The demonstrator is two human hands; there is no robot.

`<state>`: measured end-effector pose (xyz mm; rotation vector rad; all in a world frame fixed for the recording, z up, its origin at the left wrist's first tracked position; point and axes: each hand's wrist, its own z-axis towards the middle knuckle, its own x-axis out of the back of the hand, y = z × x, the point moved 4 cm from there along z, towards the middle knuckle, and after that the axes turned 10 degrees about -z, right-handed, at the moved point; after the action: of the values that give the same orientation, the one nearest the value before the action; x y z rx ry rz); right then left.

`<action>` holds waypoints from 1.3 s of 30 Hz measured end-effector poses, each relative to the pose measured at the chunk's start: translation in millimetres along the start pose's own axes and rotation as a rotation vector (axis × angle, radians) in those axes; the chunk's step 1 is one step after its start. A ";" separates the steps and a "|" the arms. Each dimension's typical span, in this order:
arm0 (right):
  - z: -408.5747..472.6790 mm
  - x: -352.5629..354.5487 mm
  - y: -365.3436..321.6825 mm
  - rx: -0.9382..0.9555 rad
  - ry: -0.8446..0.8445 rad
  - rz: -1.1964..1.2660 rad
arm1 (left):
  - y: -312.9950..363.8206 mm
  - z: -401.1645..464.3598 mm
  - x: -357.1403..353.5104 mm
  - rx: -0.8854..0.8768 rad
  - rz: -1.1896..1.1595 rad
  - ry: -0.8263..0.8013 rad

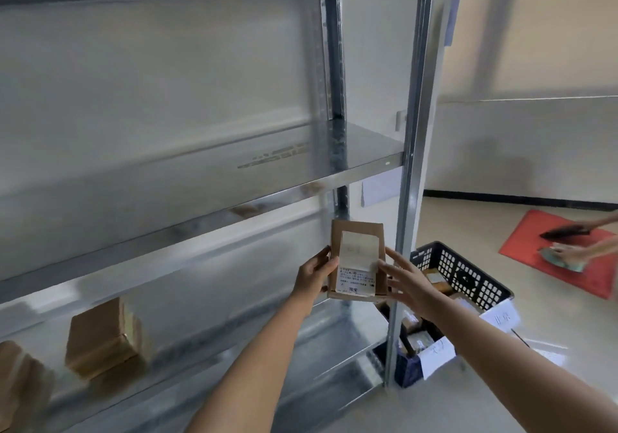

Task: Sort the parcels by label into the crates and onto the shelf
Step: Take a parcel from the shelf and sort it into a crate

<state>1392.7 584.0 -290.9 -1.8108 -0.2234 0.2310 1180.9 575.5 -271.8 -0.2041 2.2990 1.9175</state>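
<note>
Brown cardboard parcel (357, 260), white label facing out, held upright before metal shelf (207, 195); black crates (468, 275) right.

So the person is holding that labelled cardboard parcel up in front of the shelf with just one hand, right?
Not quite. The head view shows both hands on the parcel: the left hand grips its left edge, and the right hand lies with straight fingers against its right side. It is held up in front of the shelf.
</note>
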 end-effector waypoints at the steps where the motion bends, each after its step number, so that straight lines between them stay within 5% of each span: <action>1: -7.4 3.8 -1.4 0.007 0.029 0.015 | 1.0 -1.8 -6.0 0.003 -0.006 -0.029; 23: -119.8 158.6 -2.1 0.008 0.421 0.079 | -10.0 9.9 -196.2 0.077 0.064 -0.371; 39: -121.6 301.3 -20.5 -0.028 0.413 -0.003 | -28.0 50.9 -331.4 0.096 0.005 -0.356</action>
<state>1715.0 558.0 -253.1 -1.8418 0.0629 -0.1510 1512.4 625.2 -243.5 0.1434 2.1443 1.6786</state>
